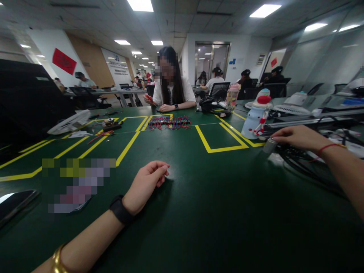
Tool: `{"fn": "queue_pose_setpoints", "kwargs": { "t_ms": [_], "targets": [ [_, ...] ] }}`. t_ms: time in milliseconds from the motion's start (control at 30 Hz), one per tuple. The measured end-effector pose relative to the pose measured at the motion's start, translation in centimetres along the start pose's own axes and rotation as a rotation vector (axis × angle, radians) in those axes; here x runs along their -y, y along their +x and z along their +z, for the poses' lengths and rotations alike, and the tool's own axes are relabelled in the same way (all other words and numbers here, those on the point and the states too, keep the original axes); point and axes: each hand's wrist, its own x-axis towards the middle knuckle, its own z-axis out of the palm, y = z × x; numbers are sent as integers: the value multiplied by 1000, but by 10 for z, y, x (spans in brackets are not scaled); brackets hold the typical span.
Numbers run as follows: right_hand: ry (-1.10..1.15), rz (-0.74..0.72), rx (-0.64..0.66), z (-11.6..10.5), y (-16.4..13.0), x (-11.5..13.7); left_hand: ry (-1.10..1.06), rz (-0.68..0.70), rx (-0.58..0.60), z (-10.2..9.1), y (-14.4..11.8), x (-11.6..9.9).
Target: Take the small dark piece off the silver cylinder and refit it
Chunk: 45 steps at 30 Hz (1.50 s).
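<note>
The tabletop (204, 197) lies free between left hand (149, 182) and right hand (297, 138); a blue bottle (250, 123) and cables (294, 154) crowd the right.

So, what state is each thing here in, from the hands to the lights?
Left hand: fingers curled, nothing visibly held
Right hand: thumb and fingers pinched together
Grey cylinder: held at its top end
Blue bottle: upright
Pink bottle: upright
Wires: spread out in a row
Phone: lying flat, partly out of view
Ceiling lights: on

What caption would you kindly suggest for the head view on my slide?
Right hand pinching a small grey cylinder; left hand, loosely curled, over the green table.
</note>
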Motion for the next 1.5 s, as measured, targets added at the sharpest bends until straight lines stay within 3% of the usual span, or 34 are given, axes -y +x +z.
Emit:
{"fn": "queue_pose_setpoints", "kwargs": {
  "t_ms": [200, 467, 633, 733, 833, 933, 1033, 1133, 1233, 1500],
  "targets": [
    [3, -1, -35, 0, 1, 0, -11, 2, 4, -1, 1, 2],
    [136, -50, 75, 2, 5, -9, 2, -9, -5, 0, 1, -1],
    [118, -53, 59, 4, 0, -4, 7, -7, 1, 0, 1, 0],
    [197, -104, 20, 5, -10, 16, 14, -7, -1, 1, 1, 0],
    [406, -248, 23, 16, -28, 54, 25, -5, -2, 2, 1, -1],
    [637, -441, 100, 41, -61, 107, 38, -8, -12, 2, 0, -2],
    [829, -594, 258, 72, -104, 157, 56, -2, -18, 2, 0, -2],
    [861, -748, 327, 96, -141, 188, 90, 11, -10, 2, 0, -2],
    [810, -868, 325, 109, -159, 197, 167, 31, 26, 3, -3, -6],
    [880, -754, 427, 128, -158, 191, 500, 411, 266, 33, -31, -40]
  ]
}}
